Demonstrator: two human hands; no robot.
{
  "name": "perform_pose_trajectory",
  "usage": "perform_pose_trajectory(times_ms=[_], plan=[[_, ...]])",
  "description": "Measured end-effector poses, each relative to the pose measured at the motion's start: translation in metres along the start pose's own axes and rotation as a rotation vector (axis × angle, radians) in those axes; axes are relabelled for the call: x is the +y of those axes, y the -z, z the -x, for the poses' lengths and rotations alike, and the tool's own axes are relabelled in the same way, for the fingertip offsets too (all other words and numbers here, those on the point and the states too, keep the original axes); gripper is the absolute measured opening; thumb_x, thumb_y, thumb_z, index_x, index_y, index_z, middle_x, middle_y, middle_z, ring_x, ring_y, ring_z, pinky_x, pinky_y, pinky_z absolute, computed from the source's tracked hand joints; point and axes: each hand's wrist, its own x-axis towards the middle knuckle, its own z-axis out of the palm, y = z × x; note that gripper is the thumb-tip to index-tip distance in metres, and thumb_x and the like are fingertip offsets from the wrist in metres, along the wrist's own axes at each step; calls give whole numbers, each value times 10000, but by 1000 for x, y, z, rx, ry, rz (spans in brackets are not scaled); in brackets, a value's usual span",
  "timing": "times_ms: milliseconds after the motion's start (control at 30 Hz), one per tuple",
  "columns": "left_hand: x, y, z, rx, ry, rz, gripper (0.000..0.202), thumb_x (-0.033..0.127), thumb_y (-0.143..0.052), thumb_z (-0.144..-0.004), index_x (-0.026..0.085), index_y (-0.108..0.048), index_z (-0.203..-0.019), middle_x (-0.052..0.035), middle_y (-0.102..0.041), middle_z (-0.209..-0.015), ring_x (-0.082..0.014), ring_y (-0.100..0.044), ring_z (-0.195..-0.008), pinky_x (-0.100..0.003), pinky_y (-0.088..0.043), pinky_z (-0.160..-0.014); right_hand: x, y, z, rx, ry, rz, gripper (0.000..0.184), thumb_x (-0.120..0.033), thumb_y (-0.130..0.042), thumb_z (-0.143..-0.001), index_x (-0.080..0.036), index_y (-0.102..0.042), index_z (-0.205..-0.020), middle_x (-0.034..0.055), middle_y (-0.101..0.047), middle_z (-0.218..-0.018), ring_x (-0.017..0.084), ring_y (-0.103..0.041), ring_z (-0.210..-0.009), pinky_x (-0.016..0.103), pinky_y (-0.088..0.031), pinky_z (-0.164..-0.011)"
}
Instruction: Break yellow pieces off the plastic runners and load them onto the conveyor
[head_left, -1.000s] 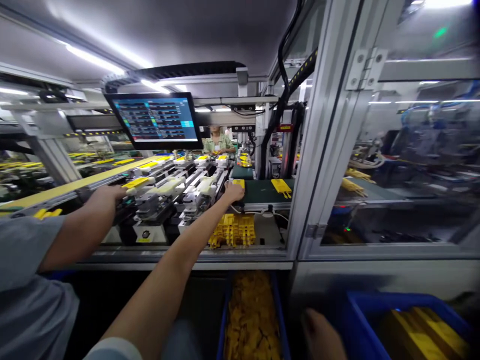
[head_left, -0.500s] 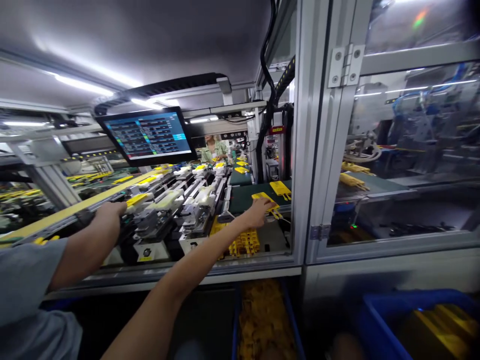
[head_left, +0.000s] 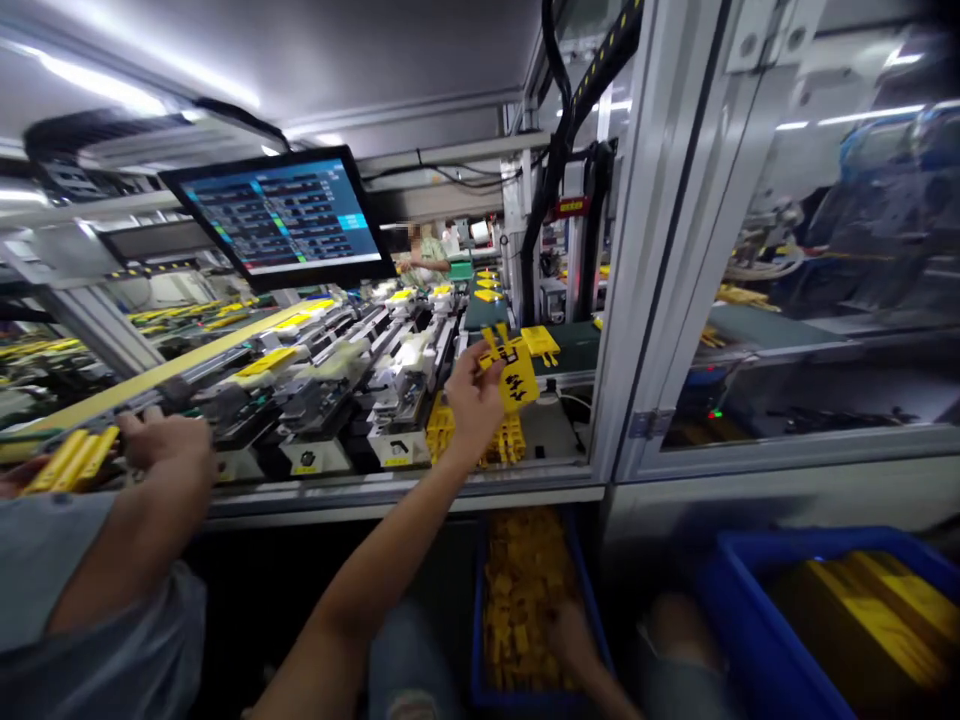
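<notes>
My left hand [head_left: 474,398] grips a flat yellow plastic piece [head_left: 519,376] with two prongs at the top and dark cut-outs on its face. The piece is held up, tilted, above a stack of yellow pieces [head_left: 508,442] inside the machine frame. Just behind it, a similar yellow piece [head_left: 540,343] lies on the green conveyor [head_left: 576,340]. Low down, my right hand [head_left: 568,632] reaches into a blue bin [head_left: 477,640] filled with small yellow parts [head_left: 521,570]. Its fingers are dim and blurred, partly lost among the parts.
Rows of metal fixtures [head_left: 315,430] stand to the left, below a monitor [head_left: 281,218]. At far left a co-worker's hand [head_left: 166,440] is beside yellow bars [head_left: 75,458]. Another blue bin [head_left: 750,560] is at right, beyond the frame post [head_left: 637,270]. Another person [head_left: 426,255] stands far back.
My left hand has lifted a yellow piece off the conveyor, brought it left and turned it prongs up. My right hand now shows in the bin. The co-worker's hand has drawn back left.
</notes>
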Motion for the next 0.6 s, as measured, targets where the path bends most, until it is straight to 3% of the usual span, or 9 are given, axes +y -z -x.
perform_pose_trajectory(times_ms=[100,167,267,400,467,600], plan=[[15,36,53,14,330,203,297,300,-659,-795,168,-622,-1059,-50,-693,-999,-160,-657,-856,-281,-538,-764,26,3,5,51,-141,-198,373,-526,-638,-802,-157,-649,-852,34,-681,-691,189,-656,-581,294,-541,-524],[16,57,96,-71,593,312,333,313,-719,-734,154,-640,-1016,-49,-710,-937,-155,-667,-786,-273,-544,-718,37,17,10,116,-177,-321,463,-607,-664,-705,-170,-647,-855,64,-716,-727,255,-702,-681,341,-575,-602],[9,78,164,-222,953,400,387,305,-789,-642,131,-655,-961,-46,-720,-840,-152,-667,-694,-265,-537,-661,38,45,19,250,-149,-416,508,-584,-724,-639,-162,-653,-912,91,-738,-866,269,-703,-849,348,-571,-754],[4,90,245,-335,1306,351,426,326,-836,-556,121,-654,-883,-40,-714,-744,-164,-658,-612,-257,-509,-576,24,77,30,407,-72,-332,394,-482,-791,-610,-155,-651,-780,58,-704,-710,203,-666,-677,296,-530,-672],[7,93,277,-384,1438,342,450,343,-844,-537,121,-656,-880,-47,-713,-736,-176,-661,-612,-261,-501,-562,15,85,37,441,-33,-270,390,-461,-792,-616,-161,-643,-815,31,-681,-669,170,-629,-620,262,-491,-608],[15,91,322,-463,1617,413,449,328,-846,-525,107,-658,-867,-69,-712,-753,-185,-666,-630,-271,-504,-581,-2,89,53,306,-22,-307,543,-417,-799,-624,-143,-643,-1066,8,-673,-699,142,-596,-635,244,-463,-627]])
